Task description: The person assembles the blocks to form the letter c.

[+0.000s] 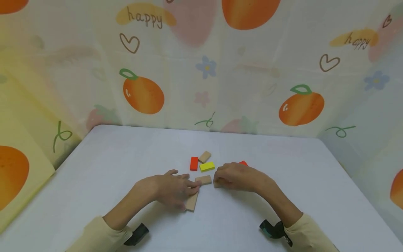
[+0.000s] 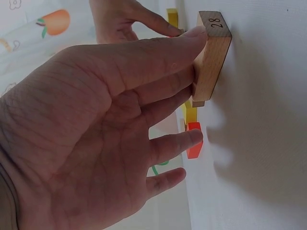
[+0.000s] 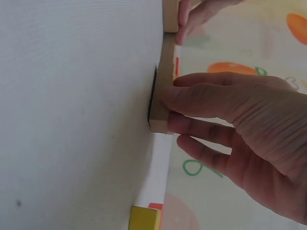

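My left hand [image 1: 173, 189] pinches a plain wooden block [image 1: 191, 203] between thumb and fingers; its end is marked 28 in the left wrist view. The ring and little fingers stretch out apart. At the fingertips lies a second wooden block [image 1: 204, 180], in the middle between both hands. My right hand [image 1: 237, 176] holds another wooden block [image 1: 217, 184], mostly hidden from the head view. In the right wrist view, the thumb presses the near side of this wooden block [image 3: 160, 108] and fingers reach around behind it.
Beyond the hands lie a red block [image 1: 193, 163], a yellow block [image 1: 207, 166] and a wooden block [image 1: 205, 156]. Another red block [image 1: 243, 163] shows behind my right hand. A further yellow block [image 3: 143, 218] appears in the right wrist view. A fruit-patterned cloth hangs behind the white table [image 1: 141, 147].
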The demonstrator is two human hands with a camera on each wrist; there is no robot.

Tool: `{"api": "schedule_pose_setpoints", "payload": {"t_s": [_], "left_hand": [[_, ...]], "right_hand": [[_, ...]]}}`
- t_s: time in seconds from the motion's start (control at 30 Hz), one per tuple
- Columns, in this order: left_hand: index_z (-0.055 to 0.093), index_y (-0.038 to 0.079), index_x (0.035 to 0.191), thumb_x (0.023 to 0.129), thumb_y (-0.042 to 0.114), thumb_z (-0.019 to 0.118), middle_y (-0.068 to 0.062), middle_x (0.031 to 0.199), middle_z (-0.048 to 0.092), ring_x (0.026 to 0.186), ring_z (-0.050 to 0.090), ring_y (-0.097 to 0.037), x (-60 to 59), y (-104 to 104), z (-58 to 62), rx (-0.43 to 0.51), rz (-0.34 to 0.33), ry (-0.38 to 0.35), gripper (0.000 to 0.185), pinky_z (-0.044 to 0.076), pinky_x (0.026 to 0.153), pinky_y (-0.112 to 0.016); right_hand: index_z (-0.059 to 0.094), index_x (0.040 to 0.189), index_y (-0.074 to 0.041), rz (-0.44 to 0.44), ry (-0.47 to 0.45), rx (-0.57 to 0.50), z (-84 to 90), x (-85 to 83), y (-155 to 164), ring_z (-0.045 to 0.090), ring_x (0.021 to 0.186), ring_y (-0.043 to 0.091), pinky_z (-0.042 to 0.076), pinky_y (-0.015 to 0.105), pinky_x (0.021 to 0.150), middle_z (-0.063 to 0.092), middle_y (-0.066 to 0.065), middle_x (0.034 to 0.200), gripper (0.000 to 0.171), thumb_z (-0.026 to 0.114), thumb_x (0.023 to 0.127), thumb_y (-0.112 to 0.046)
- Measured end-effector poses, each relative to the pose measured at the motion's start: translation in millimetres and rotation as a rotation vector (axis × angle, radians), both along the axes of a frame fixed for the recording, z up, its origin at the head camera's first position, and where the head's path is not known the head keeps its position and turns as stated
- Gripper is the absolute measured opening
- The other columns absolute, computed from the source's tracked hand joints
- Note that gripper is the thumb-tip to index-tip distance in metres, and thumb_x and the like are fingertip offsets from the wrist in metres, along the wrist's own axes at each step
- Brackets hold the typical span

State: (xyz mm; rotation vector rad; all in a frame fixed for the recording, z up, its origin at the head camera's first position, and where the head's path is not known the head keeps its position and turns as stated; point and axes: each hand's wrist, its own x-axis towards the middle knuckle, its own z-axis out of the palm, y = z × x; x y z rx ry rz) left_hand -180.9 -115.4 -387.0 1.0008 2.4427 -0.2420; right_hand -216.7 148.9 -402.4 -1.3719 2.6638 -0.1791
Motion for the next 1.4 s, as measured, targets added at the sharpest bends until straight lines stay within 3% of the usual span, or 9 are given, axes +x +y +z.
{"api": "schedule_pose_setpoints", "payload": {"t_s": [0.2,0.47,0.67,0.97,1.23,1.4], "left_hand": [[0.041,0.034,0.161,0.098,0.052,0.068,0.018,0.169,0.036,0.159,0.036,-0.026,-0.4,1,0.0,-0.023,-0.028,0.018,0.071,0.032,0.128,-0.059],[0.041,0.035,0.161,0.097,0.051,0.069,0.018,0.169,0.036,0.16,0.035,-0.026,0.1,1,-1.5,-0.016,-0.009,0.001,0.071,0.031,0.128,-0.059],[0.042,0.036,0.16,0.097,0.051,0.07,0.019,0.169,0.036,0.159,0.036,-0.026,-0.6,2,-2.7,-0.017,-0.008,0.009,0.071,0.031,0.128,-0.059],[0.042,0.036,0.16,0.096,0.051,0.07,0.019,0.168,0.037,0.159,0.035,-0.026,-0.8,2,-2.1,-0.015,-0.001,0.004,0.071,0.031,0.128,-0.06],[0.042,0.036,0.16,0.096,0.051,0.07,0.018,0.169,0.036,0.16,0.035,-0.027,-1.4,1,-1.6,-0.012,-0.004,-0.002,0.071,0.031,0.127,-0.061],[0.042,0.035,0.16,0.096,0.051,0.07,0.018,0.169,0.037,0.159,0.035,-0.027,-0.9,1,-0.9,-0.004,-0.002,-0.007,0.072,0.031,0.128,-0.06]], "right_hand": [[0.076,0.117,-0.015,-0.038,0.0,0.014,2.4,-0.9,1,0.07,0.101,0.014,0.061,0.03,0.094,0.077,-0.002,0.112,0.025,0.08,0.093,-0.013],[0.076,0.103,-0.016,-0.004,0.083,0.026,-0.8,-0.6,5,0.054,0.079,0.004,0.053,0.022,0.079,0.065,-0.007,0.083,0.014,0.081,0.091,-0.011],[0.077,0.103,-0.015,0.012,0.113,0.015,-2.6,-0.6,4,0.053,0.078,0.004,0.053,0.02,0.077,0.064,-0.007,0.082,0.014,0.082,0.09,-0.01],[0.076,0.11,-0.012,-0.096,0.087,0.007,-3.2,-0.6,1,0.063,0.086,0.011,0.06,0.024,0.083,0.076,-0.002,0.097,0.02,0.082,0.091,-0.012],[0.071,0.094,-0.014,-0.087,0.08,-0.016,-5.5,-1.9,-1,0.047,0.075,0.007,0.042,0.016,0.068,0.053,-0.007,0.075,0.01,0.08,0.092,-0.009],[0.073,0.097,-0.014,-0.097,0.059,-0.021,-6.5,-2.0,-2,0.049,0.077,0.007,0.046,0.017,0.07,0.058,-0.006,0.079,0.009,0.08,0.092,-0.01]]}}
